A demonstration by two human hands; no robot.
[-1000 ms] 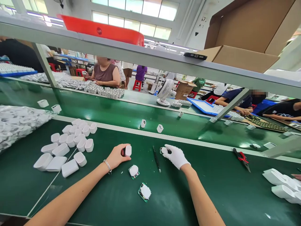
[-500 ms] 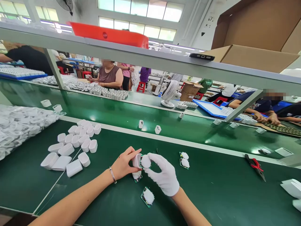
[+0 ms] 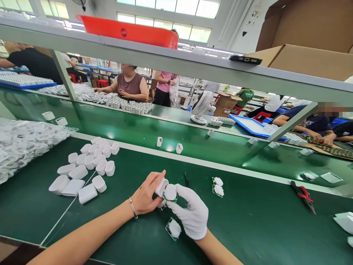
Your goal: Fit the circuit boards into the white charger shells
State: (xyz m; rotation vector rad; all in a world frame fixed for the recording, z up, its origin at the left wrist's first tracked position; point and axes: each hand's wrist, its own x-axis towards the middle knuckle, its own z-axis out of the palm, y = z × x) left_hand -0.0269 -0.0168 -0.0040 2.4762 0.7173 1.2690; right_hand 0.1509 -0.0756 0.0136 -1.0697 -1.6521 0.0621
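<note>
While the crinkly clear bag [image 3: 30, 151] and the smooth, oval-mouthed white shells [image 3: 89, 162] sit left of the hands, the left hand [image 3: 146, 195], bare, pinches a held shell [image 3: 160, 188], glossy plastic. Change: hands were apart a second ago, now together, held board [image 3: 170, 192] at the shell's mouth; looks like fitting-up, can't tell if an edge is inside. Board's green, round matte white pad on top. Loose board [image 3: 173, 229] just below. Slim black tool [image 3: 186, 179] beyond. Right hand [image 3: 194, 213], gloved in soft white fabric, pinches the held board. Right of it: two boards [image 3: 218, 187], then red-and-black pliers [image 3: 305, 197].
</note>
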